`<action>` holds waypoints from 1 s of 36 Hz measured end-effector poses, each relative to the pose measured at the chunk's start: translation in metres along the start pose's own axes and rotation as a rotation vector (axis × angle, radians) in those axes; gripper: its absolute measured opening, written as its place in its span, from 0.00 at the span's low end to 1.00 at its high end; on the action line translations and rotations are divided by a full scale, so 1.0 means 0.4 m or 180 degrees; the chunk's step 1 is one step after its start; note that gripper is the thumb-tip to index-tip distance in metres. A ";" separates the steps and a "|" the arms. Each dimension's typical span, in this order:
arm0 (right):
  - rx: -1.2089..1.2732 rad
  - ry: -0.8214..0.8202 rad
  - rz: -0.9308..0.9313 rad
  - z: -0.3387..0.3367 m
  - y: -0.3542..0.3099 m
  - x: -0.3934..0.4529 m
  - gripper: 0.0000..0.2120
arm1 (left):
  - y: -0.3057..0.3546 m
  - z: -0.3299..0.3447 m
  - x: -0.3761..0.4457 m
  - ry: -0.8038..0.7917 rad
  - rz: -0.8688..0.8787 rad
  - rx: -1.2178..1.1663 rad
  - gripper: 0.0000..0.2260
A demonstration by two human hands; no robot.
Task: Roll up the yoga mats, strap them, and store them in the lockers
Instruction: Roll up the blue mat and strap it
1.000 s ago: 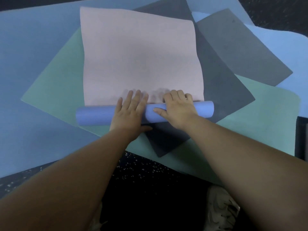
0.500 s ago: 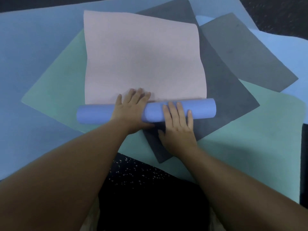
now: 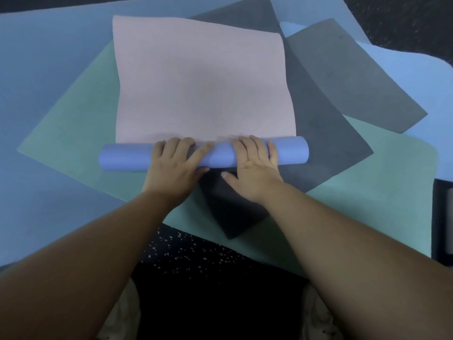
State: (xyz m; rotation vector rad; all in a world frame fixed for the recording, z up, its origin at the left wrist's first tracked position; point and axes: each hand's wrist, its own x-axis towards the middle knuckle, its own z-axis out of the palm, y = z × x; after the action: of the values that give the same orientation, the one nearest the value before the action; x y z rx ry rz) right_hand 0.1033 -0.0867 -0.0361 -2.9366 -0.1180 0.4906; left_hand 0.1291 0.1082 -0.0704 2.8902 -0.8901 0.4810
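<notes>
A mat with a pale pink top and a blue underside lies partly rolled; its flat part stretches away from me. The blue roll lies crosswise at the near end. My left hand grips the middle of the roll, fingers bent over its top and thumb at its near side. My right hand presses on the roll just to the right, fingers laid across it and thumb spread on the dark mat below.
Under the pink mat lie a dark grey mat, a teal mat, a second grey mat and light blue mats. Dark speckled floor shows near my feet. A dark object sits at the right edge.
My right hand slid from behind the roll up onto it, fingers now across its top. The roll has advanced slightly over the pink mat. My left hand stays on the roll.
</notes>
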 end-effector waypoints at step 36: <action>-0.0599 0.1498 -0.0039 0.103 -0.022 -0.189 0.30 | 0.088 -0.080 -0.129 -0.0740 -0.0186 -0.0429 0.36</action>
State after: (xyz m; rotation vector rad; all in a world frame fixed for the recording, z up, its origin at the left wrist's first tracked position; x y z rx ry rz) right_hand 0.0179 -0.0801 -0.0492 -3.1363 -0.1279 -0.2326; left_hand 0.0602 0.1120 -0.0572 2.8767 -0.8269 0.0764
